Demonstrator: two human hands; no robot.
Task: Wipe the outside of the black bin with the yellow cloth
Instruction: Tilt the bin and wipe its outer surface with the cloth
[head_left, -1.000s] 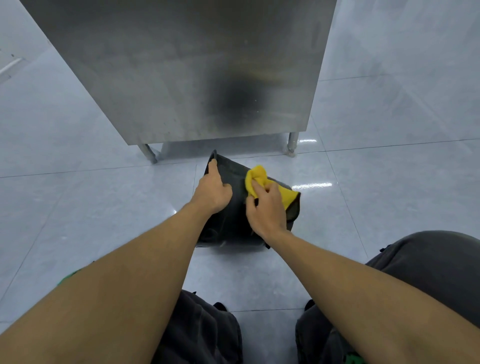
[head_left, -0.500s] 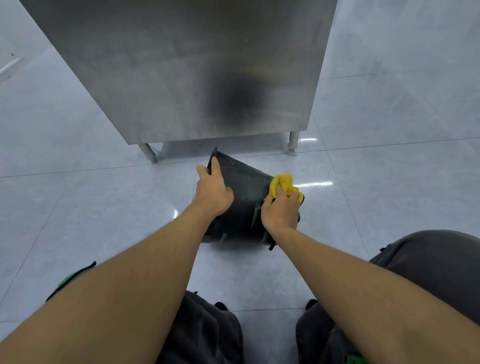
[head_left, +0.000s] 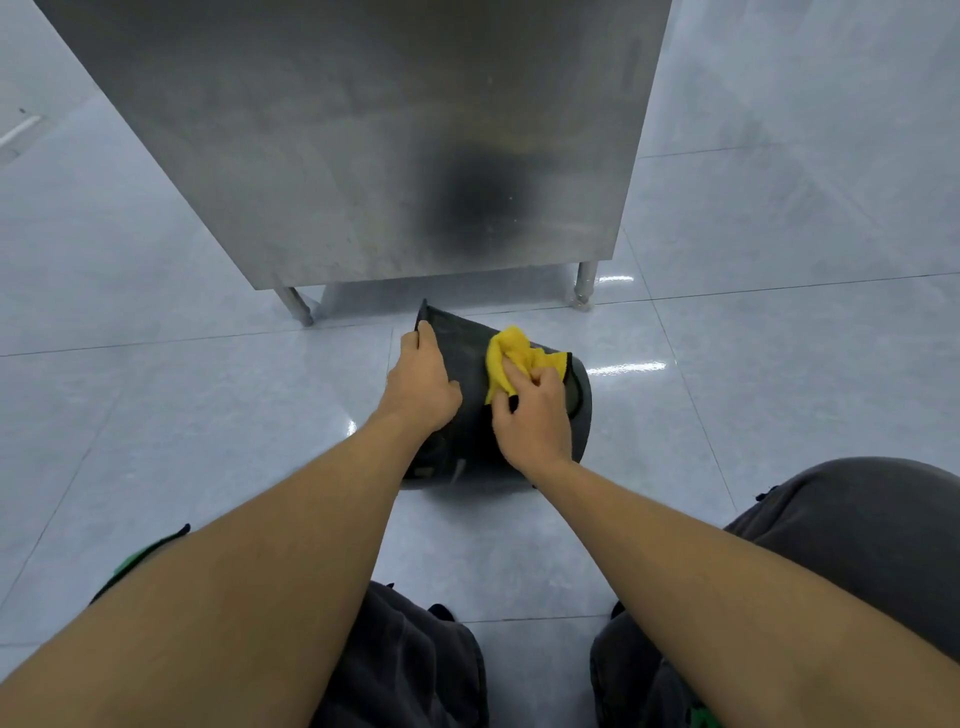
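The black bin (head_left: 467, 353) lies tipped on its side on the tiled floor in front of me. My left hand (head_left: 422, 382) grips its left edge near the rim and holds it steady. My right hand (head_left: 535, 415) is closed on the crumpled yellow cloth (head_left: 511, 356) and presses it against the bin's upper outer wall. The bin's lower part is hidden behind both hands.
A stainless steel cabinet (head_left: 374, 135) on short metal legs (head_left: 584, 286) stands right behind the bin. Glossy grey floor tiles (head_left: 182, 415) spread to both sides. My knees in dark trousers (head_left: 852, 525) sit at the bottom of the view.
My right hand slid the yellow cloth from the bin's right end back toward the middle of its upper wall. The left hand kept its grip on the left edge.
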